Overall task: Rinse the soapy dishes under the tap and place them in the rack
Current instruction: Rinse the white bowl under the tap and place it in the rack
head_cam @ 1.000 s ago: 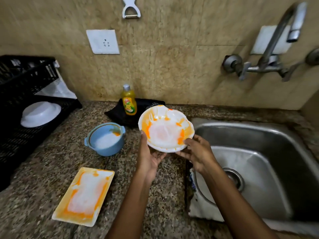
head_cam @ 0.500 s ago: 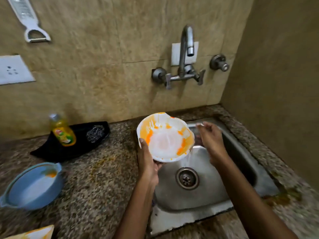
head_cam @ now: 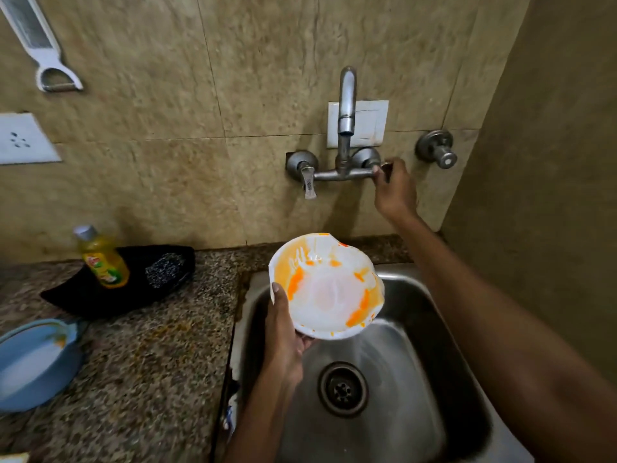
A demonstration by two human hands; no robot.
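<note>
tap handle [head_cam: 384,170] hidden under right hand [head_cam: 395,192]

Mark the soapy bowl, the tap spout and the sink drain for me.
soapy bowl [head_cam: 329,292]: head view, on its white inner bottom.
tap spout [head_cam: 346,105]: head view, on the upright metal pipe above the outlet.
sink drain [head_cam: 343,389]: head view, on the strainer's centre.

Left hand [head_cam: 283,342] grips soapy orange-smeared bowl [head_cam: 325,287] over sink [head_cam: 434,329], frame center. Right hand [head_cam: 394,188] pinches the tap [head_cam: 345,128] right handle, upper right.
</note>
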